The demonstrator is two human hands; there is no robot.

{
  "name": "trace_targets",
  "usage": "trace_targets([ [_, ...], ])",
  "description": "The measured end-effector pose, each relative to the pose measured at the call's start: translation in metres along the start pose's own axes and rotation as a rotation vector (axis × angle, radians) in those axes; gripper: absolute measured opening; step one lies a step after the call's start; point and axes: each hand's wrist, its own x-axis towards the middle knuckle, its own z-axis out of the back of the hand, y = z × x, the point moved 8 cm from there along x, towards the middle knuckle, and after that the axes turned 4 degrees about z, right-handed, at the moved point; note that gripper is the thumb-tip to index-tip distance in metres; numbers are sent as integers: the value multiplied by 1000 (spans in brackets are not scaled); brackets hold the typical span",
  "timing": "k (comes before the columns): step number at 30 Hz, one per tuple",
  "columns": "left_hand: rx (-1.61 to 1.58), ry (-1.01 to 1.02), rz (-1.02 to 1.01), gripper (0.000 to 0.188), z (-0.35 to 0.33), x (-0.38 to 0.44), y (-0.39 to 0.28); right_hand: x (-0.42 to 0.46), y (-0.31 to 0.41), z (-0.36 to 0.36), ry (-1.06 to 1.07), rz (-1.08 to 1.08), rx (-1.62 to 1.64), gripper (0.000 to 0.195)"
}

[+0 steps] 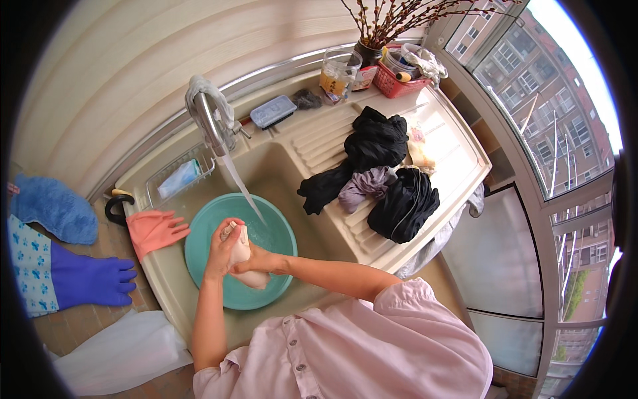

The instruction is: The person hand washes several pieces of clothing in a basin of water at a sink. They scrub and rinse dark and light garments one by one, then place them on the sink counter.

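Both my hands grip a wet, pale pink cloth [240, 251] above a turquoise plastic basin [290, 234] in the sink. My left hand [219, 249] holds its upper end, with part of the cloth showing at the fingertips. Around the middle of the cloth is my right hand [259, 260], and the lower end hangs beneath it. Water runs from a metal faucet [205, 119] into the basin, just beyond my hands. On the ribbed drainboard lie bunched black garments [376, 137], a twisted mauve cloth [364, 187] and another black bundle [404, 204].
A coral rubber glove [153, 232] lies on the sink's left rim, near a wire rack [149, 187] with a packet. Behind the sink are a lidded blue brush [273, 110], a clear jar [340, 72] and a red basket [396, 82]. Blue rubber gloves [92, 274] lie at left.
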Motion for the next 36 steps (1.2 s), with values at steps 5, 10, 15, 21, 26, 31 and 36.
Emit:
trace_targets([
  [5,310,-137,-130,33,-5,8,-5,-2,10,5,-26,37,-61,77],
  [10,713,-266,-227,40,-28,12,-9,-13,0,29,-179,-41,-374,57],
  [15,741,-152,-450,36,-47,26,-9,-29,-2,69,-567,7,-255,46],
  [21,333,-246,-151,41,18,15,7,-60,97,135,-832,103,94,55],
  [26,406,-142,32,35,16,-4,58,-50,166,200,-731,345,167,76],
  [31,415,-70,87,28,44,-17,112,-110,182,213,-590,8,-79,91],
  [36,440,-111,208,26,68,-29,137,-234,217,174,-515,-293,-1840,97],
])
